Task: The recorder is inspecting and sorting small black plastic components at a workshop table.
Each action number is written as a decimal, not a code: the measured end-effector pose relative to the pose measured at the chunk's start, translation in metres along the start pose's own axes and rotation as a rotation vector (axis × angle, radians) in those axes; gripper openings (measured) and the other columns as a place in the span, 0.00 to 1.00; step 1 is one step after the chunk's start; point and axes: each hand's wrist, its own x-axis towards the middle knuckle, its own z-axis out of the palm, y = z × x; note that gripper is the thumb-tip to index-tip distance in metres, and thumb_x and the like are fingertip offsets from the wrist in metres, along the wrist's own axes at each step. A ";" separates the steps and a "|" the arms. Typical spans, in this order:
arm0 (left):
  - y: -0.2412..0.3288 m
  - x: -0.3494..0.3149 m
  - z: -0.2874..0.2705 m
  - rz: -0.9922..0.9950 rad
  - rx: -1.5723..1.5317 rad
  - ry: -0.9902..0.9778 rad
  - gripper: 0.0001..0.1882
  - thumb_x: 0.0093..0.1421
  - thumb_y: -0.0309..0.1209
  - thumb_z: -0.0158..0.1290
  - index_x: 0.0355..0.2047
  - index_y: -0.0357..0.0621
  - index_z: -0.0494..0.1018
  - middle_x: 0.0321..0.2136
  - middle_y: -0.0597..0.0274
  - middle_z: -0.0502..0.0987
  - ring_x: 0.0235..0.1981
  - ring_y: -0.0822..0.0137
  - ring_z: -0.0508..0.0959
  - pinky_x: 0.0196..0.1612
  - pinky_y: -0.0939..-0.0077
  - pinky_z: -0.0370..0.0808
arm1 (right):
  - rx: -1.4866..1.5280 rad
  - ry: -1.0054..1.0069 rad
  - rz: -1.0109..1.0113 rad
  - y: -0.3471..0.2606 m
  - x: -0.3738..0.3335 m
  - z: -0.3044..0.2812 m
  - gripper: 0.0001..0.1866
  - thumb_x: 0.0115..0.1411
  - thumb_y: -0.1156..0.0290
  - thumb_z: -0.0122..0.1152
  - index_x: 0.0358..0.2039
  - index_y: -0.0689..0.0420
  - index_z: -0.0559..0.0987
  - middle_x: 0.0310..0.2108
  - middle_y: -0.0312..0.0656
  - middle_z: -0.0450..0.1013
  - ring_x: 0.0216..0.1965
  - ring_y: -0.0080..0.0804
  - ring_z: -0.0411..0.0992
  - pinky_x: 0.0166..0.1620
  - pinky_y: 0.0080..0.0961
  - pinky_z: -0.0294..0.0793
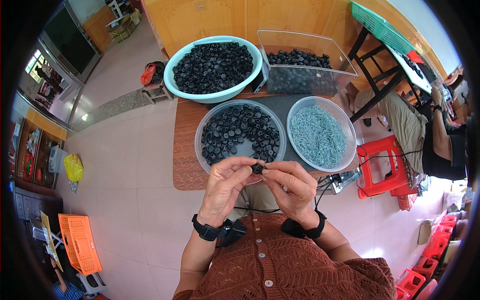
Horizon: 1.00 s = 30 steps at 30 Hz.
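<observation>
Between my two hands, just over the near rim of a clear round tub [200,135], is a small round black cap [257,169]. My left hand [227,182] pinches it from the left with thumb and forefinger. From the other side, the fingertips of my right hand [291,186] close on it too; whether they hold a second small part is hidden. Loose black caps [232,131] lie in the tub, with a bare patch of its bottom near the front. To the right, a second clear tub [353,145] holds many bluish-silver screws [318,135].
Behind the tubs, a pale green basin [170,75] and a clear rectangular bin [305,37] hold more black parts on the wooden table [186,150]. A red stool [382,167] stands at right, near a seated person [425,125]. An orange crate [80,245] is at lower left.
</observation>
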 end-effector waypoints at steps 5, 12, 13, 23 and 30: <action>-0.001 0.000 0.001 0.025 0.029 0.030 0.10 0.59 0.22 0.51 0.41 0.36 0.74 0.41 0.51 0.76 0.42 0.65 0.77 0.47 0.70 0.76 | -0.021 0.024 -0.030 0.001 0.000 0.002 0.13 0.42 0.84 0.66 0.31 0.57 0.81 0.31 0.39 0.75 0.27 0.29 0.75 0.27 0.20 0.74; -0.001 -0.001 0.000 0.028 0.067 0.036 0.10 0.58 0.21 0.51 0.42 0.35 0.73 0.41 0.51 0.76 0.42 0.65 0.77 0.47 0.70 0.76 | -0.024 0.008 -0.029 -0.001 0.000 0.001 0.11 0.43 0.84 0.67 0.30 0.61 0.80 0.30 0.44 0.76 0.28 0.30 0.74 0.28 0.20 0.73; -0.001 -0.001 0.000 0.029 0.068 0.037 0.10 0.58 0.21 0.51 0.42 0.35 0.73 0.41 0.51 0.76 0.42 0.65 0.77 0.47 0.70 0.76 | -0.028 0.007 -0.029 -0.002 0.000 0.001 0.11 0.43 0.84 0.67 0.30 0.61 0.80 0.30 0.44 0.76 0.28 0.30 0.74 0.28 0.20 0.73; -0.003 0.000 0.003 0.086 0.167 0.066 0.10 0.58 0.20 0.51 0.40 0.35 0.75 0.39 0.52 0.77 0.41 0.66 0.78 0.46 0.72 0.77 | -0.064 -0.033 -0.023 -0.001 0.003 -0.001 0.12 0.43 0.84 0.65 0.31 0.59 0.80 0.31 0.41 0.75 0.28 0.32 0.75 0.28 0.22 0.74; 0.003 0.000 0.005 0.127 0.337 0.059 0.09 0.57 0.19 0.52 0.39 0.33 0.76 0.36 0.55 0.77 0.38 0.68 0.78 0.44 0.77 0.77 | -0.048 -0.076 -0.035 -0.001 0.005 -0.002 0.12 0.44 0.84 0.65 0.32 0.60 0.79 0.31 0.42 0.74 0.28 0.32 0.75 0.28 0.22 0.74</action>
